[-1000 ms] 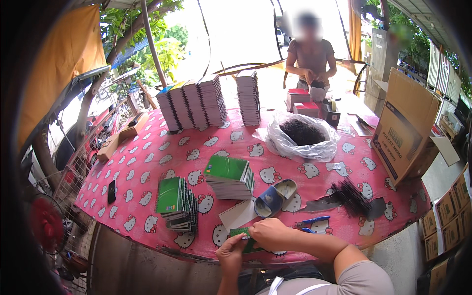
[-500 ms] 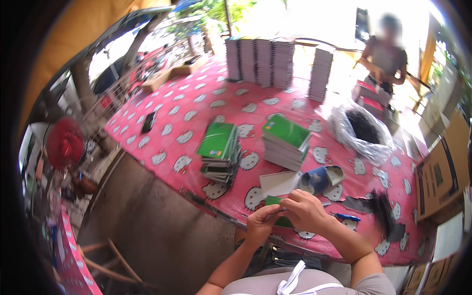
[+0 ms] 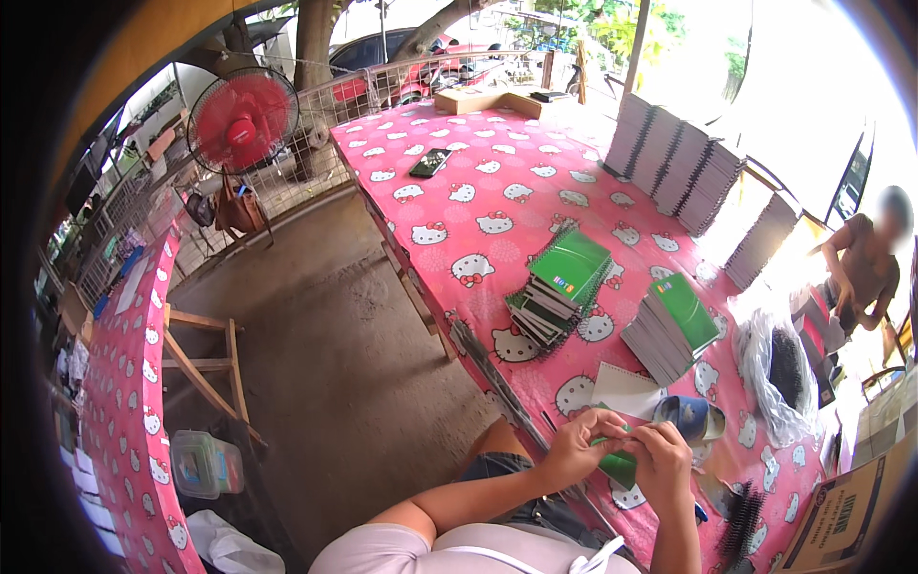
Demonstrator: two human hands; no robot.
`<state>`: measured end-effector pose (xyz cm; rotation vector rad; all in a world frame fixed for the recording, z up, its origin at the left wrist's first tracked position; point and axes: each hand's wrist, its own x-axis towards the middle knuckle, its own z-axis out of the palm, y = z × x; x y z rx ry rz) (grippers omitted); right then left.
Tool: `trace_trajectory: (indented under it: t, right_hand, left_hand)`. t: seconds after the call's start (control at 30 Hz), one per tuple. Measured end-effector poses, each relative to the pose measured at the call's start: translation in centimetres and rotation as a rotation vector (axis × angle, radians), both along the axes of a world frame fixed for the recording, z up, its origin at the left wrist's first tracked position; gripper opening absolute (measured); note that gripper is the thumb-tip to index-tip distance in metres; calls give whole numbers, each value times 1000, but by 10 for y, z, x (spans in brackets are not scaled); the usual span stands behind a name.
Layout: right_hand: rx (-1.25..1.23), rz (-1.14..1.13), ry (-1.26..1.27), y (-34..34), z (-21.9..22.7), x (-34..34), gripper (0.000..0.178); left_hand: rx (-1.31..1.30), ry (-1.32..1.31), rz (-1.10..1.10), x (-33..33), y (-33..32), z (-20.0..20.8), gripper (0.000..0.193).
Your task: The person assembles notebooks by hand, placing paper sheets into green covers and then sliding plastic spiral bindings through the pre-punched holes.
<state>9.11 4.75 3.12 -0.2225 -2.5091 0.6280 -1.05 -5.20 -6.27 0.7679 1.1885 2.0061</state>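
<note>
My left hand (image 3: 581,450) and my right hand (image 3: 662,457) meet at the near edge of the table, fingertips pinched together. A green-covered notebook (image 3: 620,467) lies under them, mostly hidden by the fingers. Whatever is between the fingertips is too small to make out. Just beyond is a blank white spiral pad (image 3: 623,390), beside a blue and beige slipper-shaped item (image 3: 690,417). Farther off stand a stack of green spiral notebooks (image 3: 564,282) and a second green-topped stack (image 3: 674,325).
Black plastic coils (image 3: 741,524) lie near a cardboard box (image 3: 846,512) at right. A clear bag (image 3: 765,383) holds more black coils. Tall notebook stacks (image 3: 674,167) line the far side. A phone (image 3: 431,163) lies far left; a red fan (image 3: 243,120) stands beyond. Another person (image 3: 861,268) works at right.
My view has swung left, so the table and its things sit farther right in the picture. Both hands stay together at the green notebook, the right hand now more upright.
</note>
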Motion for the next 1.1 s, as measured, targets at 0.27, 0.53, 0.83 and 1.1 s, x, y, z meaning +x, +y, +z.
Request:
trace_trajectory:
  t: [0.27, 0.53, 0.83, 1.1]
  right_hand:
    - [102, -113, 181, -3, 24, 3, 56]
    - [-251, -445, -160, 27, -64, 72, 30]
    - [-429, -491, -173, 31, -92, 52, 45]
    - [-663, -451, 138, 14, -81, 61, 29]
  left_hand:
    - [124, 854, 387, -65, -4, 61, 20]
    - [-553, 1253, -25, -247, 100, 183, 18]
    - [-152, 1406, 379, -228, 85, 137, 32]
    - [-137, 620, 60, -44, 1, 17, 75]
